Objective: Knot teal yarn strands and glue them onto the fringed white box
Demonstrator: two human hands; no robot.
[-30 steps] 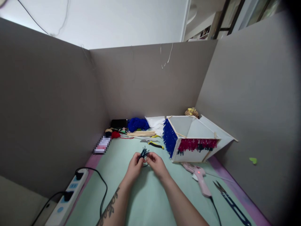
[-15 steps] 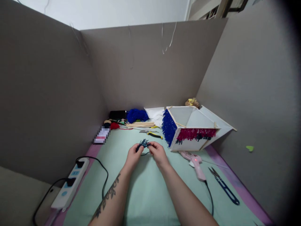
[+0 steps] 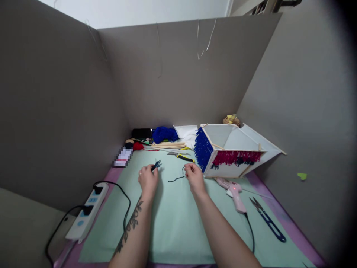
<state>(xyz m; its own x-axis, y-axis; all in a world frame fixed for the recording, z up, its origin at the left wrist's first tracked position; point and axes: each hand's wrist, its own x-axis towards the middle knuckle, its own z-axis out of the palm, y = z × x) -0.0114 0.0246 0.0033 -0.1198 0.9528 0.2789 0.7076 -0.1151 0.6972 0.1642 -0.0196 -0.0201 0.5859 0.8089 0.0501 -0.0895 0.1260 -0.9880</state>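
Note:
My left hand (image 3: 148, 178) is closed around a bundle of dark teal yarn (image 3: 156, 165), its loose ends fanning out past the thumb. To the right, my right hand (image 3: 194, 176) pinches a dark strand of yarn (image 3: 176, 179) that trails leftward over the table. The two hands are apart above the pale green mat (image 3: 173, 223). Beyond my right hand lies a white wooden-edged frame model (image 3: 225, 174) on its side, with blue yarn fringe (image 3: 203, 149) on one face and crimson fringe (image 3: 231, 158) on another, dark strands below it.
A pink glue gun (image 3: 234, 193) with a lit red light and thread snips (image 3: 267, 219) lie at right. Yellow-black pliers (image 3: 185, 158), wooden sticks (image 3: 169, 145) and blue yarn (image 3: 164, 134) are at the back. At left are a phone (image 3: 123, 156) and a power strip (image 3: 87, 212).
My hands have drawn apart. The left has moved left with the yarn bundle, and the right has moved right with a single strand. The view has shifted slightly.

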